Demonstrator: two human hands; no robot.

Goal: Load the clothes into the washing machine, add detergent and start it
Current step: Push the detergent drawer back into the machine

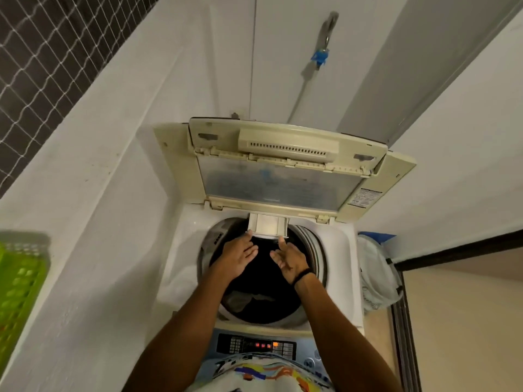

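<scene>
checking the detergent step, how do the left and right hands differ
The left hand lies palm down, back to the camera; the right hand shows its palm. The right wrist wears a black band; the left wrist is bare. Both hold straight fingers at the front corners of the pulled-out cream plastic detergent drawer.

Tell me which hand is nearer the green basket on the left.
Left. The left hand is over the left side of the tub, well to the right of the green basket. The right hand is farther right, over the tub's middle.
</scene>
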